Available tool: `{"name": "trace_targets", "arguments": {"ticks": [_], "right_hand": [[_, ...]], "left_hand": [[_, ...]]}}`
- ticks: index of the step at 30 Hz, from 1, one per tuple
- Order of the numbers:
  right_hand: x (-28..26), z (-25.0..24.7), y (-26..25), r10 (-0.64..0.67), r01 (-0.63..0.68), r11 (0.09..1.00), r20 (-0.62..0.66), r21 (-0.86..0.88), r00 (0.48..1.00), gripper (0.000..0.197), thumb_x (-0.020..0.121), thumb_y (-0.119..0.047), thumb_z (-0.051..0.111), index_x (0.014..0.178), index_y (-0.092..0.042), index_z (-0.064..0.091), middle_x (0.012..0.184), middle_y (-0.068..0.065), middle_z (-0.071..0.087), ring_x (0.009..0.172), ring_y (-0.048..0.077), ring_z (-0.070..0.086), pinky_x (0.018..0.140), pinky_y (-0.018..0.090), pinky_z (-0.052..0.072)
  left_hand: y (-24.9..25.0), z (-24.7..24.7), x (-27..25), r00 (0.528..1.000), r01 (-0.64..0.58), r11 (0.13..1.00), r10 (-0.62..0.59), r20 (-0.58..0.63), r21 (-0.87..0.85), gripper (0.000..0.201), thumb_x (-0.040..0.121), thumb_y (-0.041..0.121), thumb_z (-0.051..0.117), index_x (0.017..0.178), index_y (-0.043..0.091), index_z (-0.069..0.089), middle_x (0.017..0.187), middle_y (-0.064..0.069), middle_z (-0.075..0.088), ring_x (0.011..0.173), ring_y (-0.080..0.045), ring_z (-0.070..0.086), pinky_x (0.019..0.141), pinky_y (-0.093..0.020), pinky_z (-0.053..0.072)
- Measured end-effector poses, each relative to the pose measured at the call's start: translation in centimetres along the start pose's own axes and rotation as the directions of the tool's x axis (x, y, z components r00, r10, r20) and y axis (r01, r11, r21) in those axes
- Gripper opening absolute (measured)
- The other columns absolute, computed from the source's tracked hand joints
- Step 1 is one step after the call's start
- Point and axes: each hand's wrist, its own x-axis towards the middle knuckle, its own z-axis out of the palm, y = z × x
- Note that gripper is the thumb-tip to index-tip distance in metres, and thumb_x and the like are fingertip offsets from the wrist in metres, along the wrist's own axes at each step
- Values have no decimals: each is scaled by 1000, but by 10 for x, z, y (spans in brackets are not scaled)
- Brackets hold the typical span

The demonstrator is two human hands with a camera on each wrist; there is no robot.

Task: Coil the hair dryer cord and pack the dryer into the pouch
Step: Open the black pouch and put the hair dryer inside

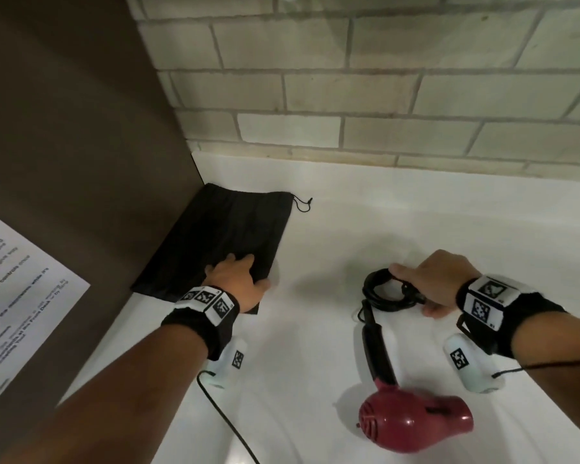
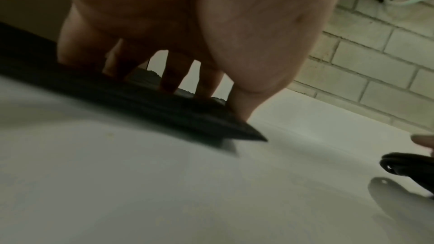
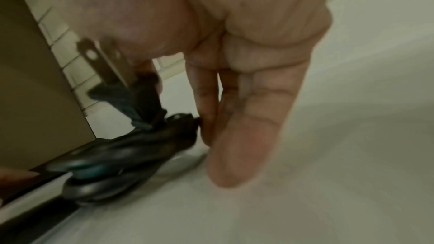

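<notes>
Hair dryer (image 1: 416, 421), maroon body, lies on the white counter (image 1: 416, 222) near the person, its black handle pointing away toward the coiled cord (image 1: 384, 291). Neither wrist view shows the dryer body.

Right hand (image 1: 439, 283) is on the coil; from the head view the fingers curl over its right side and hide the plug. Right wrist view fills that in: plug (image 3: 131, 88) with two metal prongs sits tucked under the palm, fingertips (image 3: 206, 118) touching the bundled loops (blurred, so the exact grip on each loop cannot be told).

Left hand (image 1: 238, 279) rests flat, fingers spread, on the near right corner of the black pouch (image 1: 221, 239), which lies against the brown panel (image 1: 64, 128). Left wrist view shows fingertips (image 2: 169, 81) pressing the fabric; the pouch's far end and drawstring (image 1: 302, 204) are seen only from the head.
</notes>
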Motion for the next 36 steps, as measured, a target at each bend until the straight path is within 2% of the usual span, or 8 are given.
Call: {"name": "trace_targets", "arguments": {"ticks": [5, 8, 13, 18, 22, 26, 28, 36], "right_hand": [[6, -25, -3, -169, 147, 889, -14, -433, 985, 95, 56, -88, 20, 83, -8, 64, 71, 6, 55, 62, 24, 55, 53, 32, 41], [-7, -46, -22, -246, 196, 834, -28, -516, 969, 75, 76, -78, 31, 60, -11, 59, 75, 6, 58, 70, 23, 55, 62, 34, 41], [-25, -44, -66, -419, 368, 816, -18, -446, 908, 61, 85, -62, 50, 94, -7, 75, 105, 10, 68, 96, 30, 62, 86, 39, 52], [-28, -10, -111, -455, 443, 795, 77, -414, 887, 49, 75, -60, 63, 86, -13, 69, 98, 5, 67, 83, 24, 61, 59, 30, 42], [-32, -2, -128, -396, 398, 815, 96, -421, 913, 46, 79, -54, 65, 61, -13, 55, 64, 2, 62, 55, 18, 57, 51, 28, 40], [-42, -23, -119, -348, 344, 905, 26, -251, 937, 25, 77, -34, 73, 66, -16, 60, 69, 3, 67, 56, 18, 63, 47, 28, 47], [-54, -38, -107, -332, 324, 914, 9, -244, 943, 23, 77, -32, 73, 69, -13, 63, 70, 5, 69, 58, 20, 67, 47, 30, 53], [-98, -68, -49, -298, 297, 919, 37, -260, 954, 40, 83, -36, 61, 88, 0, 75, 87, 13, 79, 88, 31, 74, 77, 36, 59]], "left_hand": [[1, -6, -17, 984, -177, 977, 176, 20, 118, 54, 91, 43, 50, 142, 26, 42, 142, -10, 48, 126, -33, 46, 105, -40, 39], [-10, -5, -30, 949, -316, 946, 316, 15, 72, 30, 84, 31, 58, 112, 29, 67, 109, -1, 69, 106, -26, 62, 95, -34, 48], [-37, -1, -53, 929, -369, 929, 369, 22, -27, 26, 87, 26, 60, 110, 31, 72, 133, -2, 61, 125, -21, 53, 108, -28, 37], [-52, -19, -68, 885, -433, 901, 430, 176, -21, 39, 81, 13, 62, 112, 34, 70, 149, 2, 43, 140, -20, 32, 115, -30, 21], [-6, -45, -73, 876, -475, 864, 482, 1, -166, 29, 68, 31, 67, 95, 25, 73, 116, 4, 69, 107, -15, 62, 95, -30, 48], [72, -42, -55, 861, -500, 865, 502, 81, -40, 31, 70, 42, 59, 76, 13, 66, 80, -3, 69, 73, -25, 64, 69, -33, 55], [101, -33, -39, 892, -444, 896, 443, 91, -16, 27, 72, 41, 61, 70, 15, 55, 82, -4, 66, 71, -27, 62, 65, -32, 53], [138, -15, -4, 962, -271, 962, 271, 24, -25, 59, 70, 62, 61, 109, 17, 65, 104, -7, 70, 88, -31, 66, 73, -32, 51]]}}
